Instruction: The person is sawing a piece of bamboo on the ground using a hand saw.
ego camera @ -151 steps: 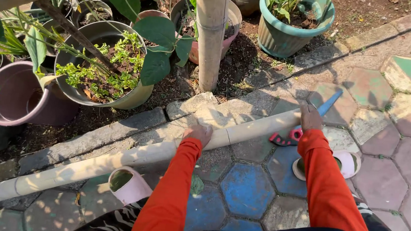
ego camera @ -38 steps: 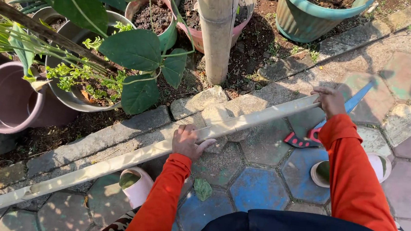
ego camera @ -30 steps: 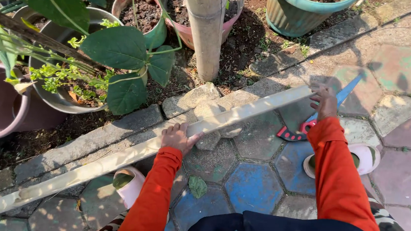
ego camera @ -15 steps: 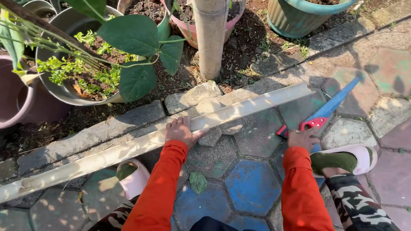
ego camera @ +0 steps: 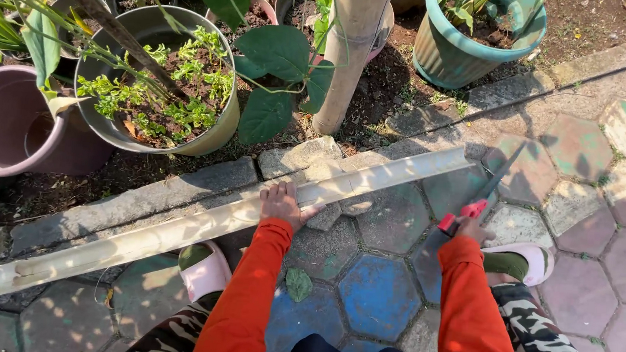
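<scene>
My left hand [ego camera: 283, 205] lies flat, fingers spread, pressing down on the pole [ego camera: 212, 224], a long pale split length lying along the kerb [ego camera: 140, 200] at the edge of the paving [ego camera: 371, 292]. I judge the flat palm is there to pin it so it does not roll or slide. My right hand [ego camera: 472, 229] is closed around the red handle of a saw [ego camera: 486, 193], whose blade points up and away toward the pole's right end; the blade seems near that end, but I cannot tell whether it touches. Both arms are in orange sleeves.

My left foot in a pink sandal [ego camera: 205, 272] sits just beside the pole, toward its left half, perhaps bracing it too. My right sandal [ego camera: 518, 263] is on the paving close under the right hand. A small green leaf [ego camera: 297, 284] lies on the pavers between my arms.

The ground is hexagonal pavers, worn and painted in blue, green and pink. Beyond the kerb is a bed of dark soil with a grey pot [ego camera: 160, 89] of leafy green plants, an empty purple pot [ego camera: 12, 122] at the left edge, a teal pot [ego camera: 472, 39] at the top right, and an upright trunk [ego camera: 353, 45]. Sunlight is strong and throws hard shadows.
</scene>
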